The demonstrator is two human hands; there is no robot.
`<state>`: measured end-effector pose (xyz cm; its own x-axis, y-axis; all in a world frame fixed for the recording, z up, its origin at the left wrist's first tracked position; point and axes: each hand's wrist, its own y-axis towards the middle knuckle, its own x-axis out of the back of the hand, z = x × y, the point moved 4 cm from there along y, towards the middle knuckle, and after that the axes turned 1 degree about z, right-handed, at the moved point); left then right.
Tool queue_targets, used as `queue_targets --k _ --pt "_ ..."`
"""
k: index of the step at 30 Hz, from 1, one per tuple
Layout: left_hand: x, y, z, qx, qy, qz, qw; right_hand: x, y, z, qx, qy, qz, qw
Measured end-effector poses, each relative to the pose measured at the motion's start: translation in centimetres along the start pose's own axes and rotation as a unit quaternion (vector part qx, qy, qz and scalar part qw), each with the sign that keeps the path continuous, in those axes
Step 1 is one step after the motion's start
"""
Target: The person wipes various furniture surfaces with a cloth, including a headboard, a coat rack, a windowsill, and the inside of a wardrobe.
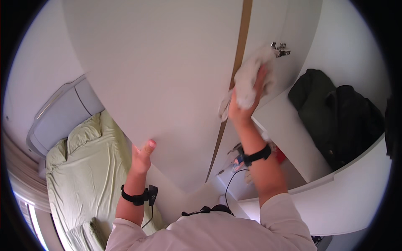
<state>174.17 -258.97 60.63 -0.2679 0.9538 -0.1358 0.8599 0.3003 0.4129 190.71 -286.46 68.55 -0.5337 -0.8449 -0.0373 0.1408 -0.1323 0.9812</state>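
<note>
A pale cloth (248,81) is bunched in my right hand (243,111), which presses it against the white panel beside the brown edge strip (244,25). My right fingers are partly covered by the cloth and a little blurred. Lower left, my left hand (142,158) grips the free edge of the large white wardrobe door (167,83). Its thumb lies on the near face, while the fingers are hidden behind the door. A metal hinge (281,49) shows just past the cloth.
Dark folded garments (335,113) lie on a white wardrobe shelf (289,125) at right. Small items lie in a lower compartment behind my right forearm. A bed (83,180) with green bedding stands at left. Black bands with cables circle both forearms.
</note>
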Motion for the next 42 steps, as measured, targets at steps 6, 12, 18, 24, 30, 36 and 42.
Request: queue_targets --k 6,12,18,24,30,36,42 --pt "2.0 0.7 2.2 0.004 0.015 -0.014 1.000 2.2 -16.8 -3.8 -0.139 0.013 0.081 0.987" --pt "1.6 -0.8 1.4 0.005 -0.049 0.030 0.998 2.7 -10.7 -2.6 -0.175 0.049 0.103 0.978" --pt "0.9 -1.4 0.4 -0.022 -0.060 -0.021 0.998 1.2 -2.6 -4.6 -0.057 0.048 -0.011 0.997" --pt "0.7 -1.9 -0.1 -0.057 -0.117 0.047 0.990 1.0 -11.3 -4.9 -0.009 0.058 0.061 0.996" --pt "0.7 -1.7 0.6 -0.087 -0.103 0.044 0.990 2.3 -29.8 -7.1 -0.284 0.090 0.148 0.943" --pt "0.1 -1.9 2.2 -0.061 -0.095 0.082 0.990 3.4 -35.8 -8.7 -0.562 0.203 0.076 0.798" --pt "0.9 -4.6 7.0 0.005 -0.059 0.037 0.998 2.6 -21.2 -1.4 -0.353 0.212 0.082 0.908"
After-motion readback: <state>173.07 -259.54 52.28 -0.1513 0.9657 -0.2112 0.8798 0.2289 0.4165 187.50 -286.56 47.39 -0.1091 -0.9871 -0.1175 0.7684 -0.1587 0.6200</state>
